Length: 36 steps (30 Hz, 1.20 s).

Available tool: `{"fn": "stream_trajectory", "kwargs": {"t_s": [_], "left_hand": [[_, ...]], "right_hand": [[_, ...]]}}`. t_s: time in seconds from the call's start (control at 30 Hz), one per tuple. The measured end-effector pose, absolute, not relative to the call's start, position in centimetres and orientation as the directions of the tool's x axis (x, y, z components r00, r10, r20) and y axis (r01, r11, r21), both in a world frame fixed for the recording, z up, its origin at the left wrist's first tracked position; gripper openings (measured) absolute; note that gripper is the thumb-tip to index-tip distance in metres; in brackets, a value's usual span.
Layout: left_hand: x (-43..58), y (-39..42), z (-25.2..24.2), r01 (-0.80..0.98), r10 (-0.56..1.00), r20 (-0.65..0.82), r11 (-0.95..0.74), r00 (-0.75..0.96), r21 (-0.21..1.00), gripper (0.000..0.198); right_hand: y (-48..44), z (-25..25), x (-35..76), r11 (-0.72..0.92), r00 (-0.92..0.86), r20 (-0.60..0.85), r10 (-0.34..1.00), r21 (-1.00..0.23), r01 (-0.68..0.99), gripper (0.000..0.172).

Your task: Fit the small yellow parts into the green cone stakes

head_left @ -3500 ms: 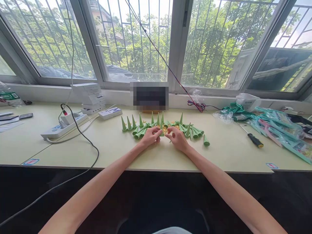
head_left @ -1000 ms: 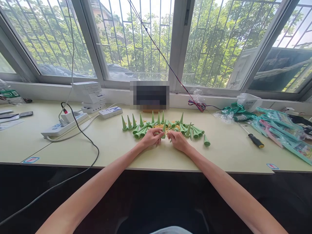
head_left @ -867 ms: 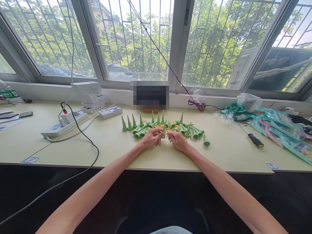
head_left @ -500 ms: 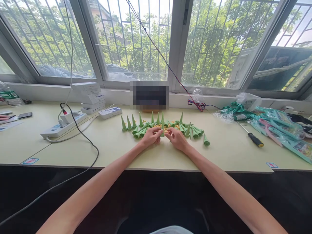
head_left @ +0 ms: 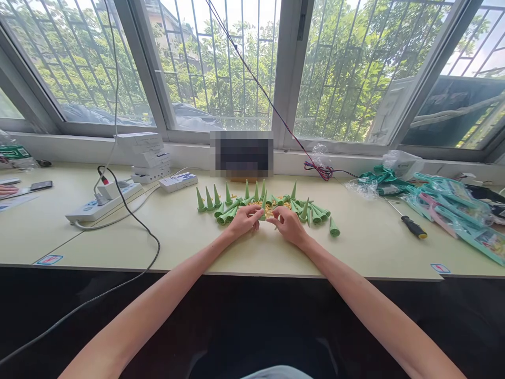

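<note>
Between the fingertips of my left hand (head_left: pixel 245 221) stands a pale green cone (head_left: pixel 264 206), held upright with its point up. Just right of it is my right hand (head_left: pixel 287 222), its thumb and fingers pinched together on a small yellow piece (head_left: pixel 270 213) beside the cone; its exact shape is too small to make out. Behind both hands lies a heap of small yellow pieces (head_left: pixel 256 206), partly covered by my fingers. Several green cones surround it: some upright, such as the cone (head_left: pixel 200 201) at the left end, others on their sides, such as the lone cone (head_left: pixel 334 227) at the right.
A power strip (head_left: pixel 103 204) with cables and white boxes (head_left: pixel 150 158) stand at the left. A black cable hangs over the front edge. To the right lie a screwdriver (head_left: pixel 413 226) and bagged turquoise items (head_left: pixel 445 202). A person's hand (head_left: pixel 8 189) shows at far left.
Both hands stay almost in place around the upright cone. My right fingers shift very slightly at the yellow piece; the other cones have not moved.
</note>
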<state>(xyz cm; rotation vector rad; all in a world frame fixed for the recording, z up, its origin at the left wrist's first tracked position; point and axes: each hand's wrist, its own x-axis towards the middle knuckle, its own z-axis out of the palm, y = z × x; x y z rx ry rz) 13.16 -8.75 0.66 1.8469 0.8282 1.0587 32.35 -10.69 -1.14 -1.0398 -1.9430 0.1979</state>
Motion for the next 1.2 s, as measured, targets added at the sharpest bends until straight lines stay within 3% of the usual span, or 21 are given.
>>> {"fn": "stream_trajectory", "kwargs": {"t_s": [0.33, 0.7, 1.2], "left_hand": [[13.1, -9.1, 0.8, 0.128, 0.822, 0.349, -0.446, 0.450, 0.886, 0.038], [13.1, -8.8, 0.0, 0.129, 0.824, 0.336, -0.434, 0.456, 0.891, 0.038], [13.2, -9.0, 0.3, 0.185, 0.794, 0.342, -0.485, 0.502, 0.855, 0.038]], "right_hand": [[-10.7, -1.3, 32.4, 0.653, -0.265, 0.657, 0.706, -0.458, 0.604, 0.025], [-10.6, -1.3, 32.5, 0.640, -0.270, 0.636, 0.723, -0.471, 0.607, 0.040], [-10.8, -1.2, 32.3, 0.599, -0.281, 0.573, 0.770, -0.498, 0.628, 0.043]]}}
